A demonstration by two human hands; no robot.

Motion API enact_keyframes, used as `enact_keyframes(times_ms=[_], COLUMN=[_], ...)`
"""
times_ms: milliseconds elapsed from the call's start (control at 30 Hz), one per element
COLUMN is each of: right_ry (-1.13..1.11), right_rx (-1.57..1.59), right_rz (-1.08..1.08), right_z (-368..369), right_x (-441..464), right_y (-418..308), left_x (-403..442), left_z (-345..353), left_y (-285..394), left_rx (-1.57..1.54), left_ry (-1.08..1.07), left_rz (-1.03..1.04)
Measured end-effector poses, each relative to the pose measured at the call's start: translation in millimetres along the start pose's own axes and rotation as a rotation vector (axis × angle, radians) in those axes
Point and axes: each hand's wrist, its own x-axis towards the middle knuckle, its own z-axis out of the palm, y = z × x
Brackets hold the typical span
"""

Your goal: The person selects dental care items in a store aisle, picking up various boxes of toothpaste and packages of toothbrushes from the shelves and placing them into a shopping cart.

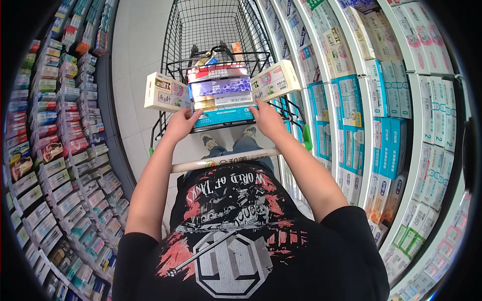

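Note:
A stack of toothpaste boxes sits at the near end of the shopping cart (pixel 173 67). My left hand (pixel 182 122) is closed at the left end of a teal toothpaste box (pixel 226 116) at the bottom of the stack, its thumb along the box. My right hand (pixel 268 120) grips the same box's right end. Above it lie a purple toothpaste box (pixel 221 87) and a red box (pixel 211 72). Angled outward on either side are a cream toothpaste box (pixel 163 93) and another cream box (pixel 281 80), close to my fingertips. Part of my fingers is hidden.
The cart's handle (pixel 221 160) crosses in front of my body. To the right, shelves (pixel 369 100) hold rows of toothpaste boxes. A rack of hanging packages (pixel 55 165) lines the left. Pale floor tiles (pixel 135 45) run beside the cart.

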Motion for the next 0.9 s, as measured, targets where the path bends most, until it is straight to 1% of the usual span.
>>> enact_keyframes(times_ms=[33,100,133,167,233,267,300,333,367,400,433,467,500,533,600,667,700,733,767,833,900], right_ry=[0.009,0.275,0.345,0.359,0.129,-0.006,-0.137,-0.238,-0.350,-0.374,-0.399,-0.368,-0.460,-0.556,-0.552,-0.553,-0.543,-0.535,-0.524,-0.509,-0.485], right_rx=[0.002,-0.016,-0.007,-0.014,-0.031,-0.026,-0.021,-0.177,-0.319,-0.322,-0.319,-0.320,-0.394,-0.465,-0.447,-0.431,-0.443,-0.454,-0.443,-0.413,-0.410], right_rz=[0.004,-0.242,-0.323,-0.304,-0.399,-0.445,-0.477,-0.428,-0.371,-0.343,-0.331,-0.306,-0.286,-0.271,-0.235,-0.183,-0.207,-0.230,-0.205,-0.160,-0.149], right_z=[-1,-4,-7,-14,-42,-45,-47,-55,-58,-57,-55,-55,-52,-51,-58,-59,-50,-48,-46,-52,-51], right_x=[-4,-18,-26,-37,-65,-74,-81,-90,-96,-96,-92,-87,-80,-77,-77,-76,-72,-71,-71,-74,-73], right_y=[3,19,28,32,45,59,70,71,68,65,63,63,61,57,48,51,57,58,61,56,57], left_x=[-6,-29,-43,-58,-91,-105,-115,-121,-126,-137,-141,-142,-144,-147,-150,-147,-146,-144,-142,-140,-138], left_z=[-6,-15,-22,-30,-41,-45,-44,-44,-39,-34,-30,-20,-18,-21,-24,-21,-19,-18,-16,-15,-14], left_y=[1,2,1,-1,-9,-6,-11,-16,-22,-6,-1,-14,-23,-16,-9,-12,-13,-15,-15,-14,-18], left_rx=[0.003,-0.028,0.039,0.103,0.263,0.275,0.192,0.187,0.326,0.346,0.389,0.466,0.634,0.655,0.682,0.738,0.740,0.714,0.686,0.702,0.682], left_ry=[-0.002,0.174,0.239,0.302,0.399,0.397,0.393,0.369,0.419,0.424,0.361,0.353,0.338,0.304,0.271,0.135,0.124,0.163,0.202,0.175,0.180], left_rz=[0.009,0.086,0.134,0.188,0.258,0.260,0.212,0.265,0.432,0.445,0.458,0.429,0.492,0.531,0.591,0.541,0.570,0.600,0.628,0.637,0.593])
